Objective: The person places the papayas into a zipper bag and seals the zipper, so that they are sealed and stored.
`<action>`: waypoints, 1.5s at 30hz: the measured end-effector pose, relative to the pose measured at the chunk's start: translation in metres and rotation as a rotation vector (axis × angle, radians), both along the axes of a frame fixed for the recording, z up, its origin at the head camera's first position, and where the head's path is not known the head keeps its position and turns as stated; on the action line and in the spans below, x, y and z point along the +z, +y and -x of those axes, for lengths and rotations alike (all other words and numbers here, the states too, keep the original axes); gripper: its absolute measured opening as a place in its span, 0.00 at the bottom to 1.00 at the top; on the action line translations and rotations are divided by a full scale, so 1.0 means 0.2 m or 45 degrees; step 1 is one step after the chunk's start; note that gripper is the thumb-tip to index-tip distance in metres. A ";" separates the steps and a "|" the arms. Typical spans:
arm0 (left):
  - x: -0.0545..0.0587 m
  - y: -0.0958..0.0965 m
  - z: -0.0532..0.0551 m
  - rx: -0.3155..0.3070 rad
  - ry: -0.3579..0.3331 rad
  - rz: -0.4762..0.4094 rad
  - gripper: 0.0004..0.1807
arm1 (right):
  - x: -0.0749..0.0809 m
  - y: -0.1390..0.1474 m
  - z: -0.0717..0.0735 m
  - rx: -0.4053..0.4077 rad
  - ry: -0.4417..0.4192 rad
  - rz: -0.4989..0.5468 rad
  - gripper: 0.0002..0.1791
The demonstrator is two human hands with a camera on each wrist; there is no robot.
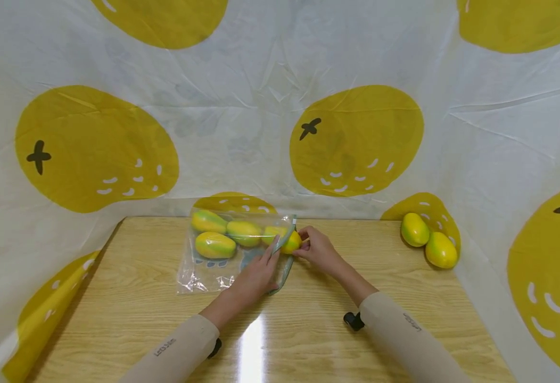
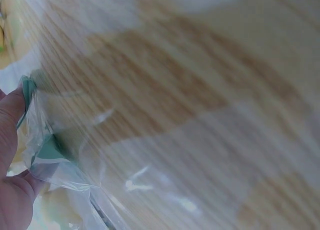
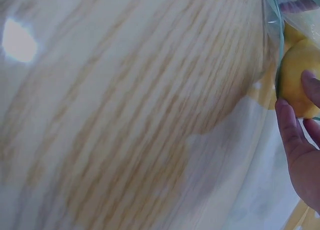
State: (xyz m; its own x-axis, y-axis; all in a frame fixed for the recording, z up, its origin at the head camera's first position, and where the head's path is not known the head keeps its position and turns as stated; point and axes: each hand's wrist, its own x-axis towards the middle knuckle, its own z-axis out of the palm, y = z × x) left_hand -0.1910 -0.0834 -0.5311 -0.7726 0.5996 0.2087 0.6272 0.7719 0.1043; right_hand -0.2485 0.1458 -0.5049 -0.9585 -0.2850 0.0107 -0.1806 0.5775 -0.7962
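Observation:
A clear zip bag with a green-edged mouth lies on the table, its opening toward the right. Inside it are several yellow-green mangoes. My left hand holds the bag by its mouth; in the left wrist view, the thumb and a finger are at the green edge. At the opening, my right hand grips a yellow mango with its fingertips. The right wrist view shows that mango within the bag's mouth, the thumb on top of it. Part of the left hand's grip is hidden.
Two more mangoes touch each other at the right back of the wooden table. A white cloth with large yellow fruit prints hangs behind the table and along its sides.

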 end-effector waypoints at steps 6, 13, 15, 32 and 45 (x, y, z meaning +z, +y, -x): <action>0.00 0.00 -0.01 0.016 0.014 0.010 0.60 | 0.00 -0.04 0.02 -0.042 0.076 -0.021 0.27; -0.01 0.00 -0.02 0.004 0.039 0.046 0.63 | -0.03 -0.08 0.04 -0.046 0.122 -0.036 0.23; -0.01 0.00 -0.02 -0.007 0.052 0.040 0.64 | -0.03 -0.08 0.04 -0.039 0.137 -0.037 0.21; 0.00 0.01 -0.01 -0.008 0.011 0.032 0.58 | -0.05 -0.04 0.04 0.006 0.173 -0.114 0.13; 0.02 0.00 -0.01 -0.007 -0.020 -0.045 0.58 | -0.02 0.11 -0.02 -0.006 0.050 -0.066 0.20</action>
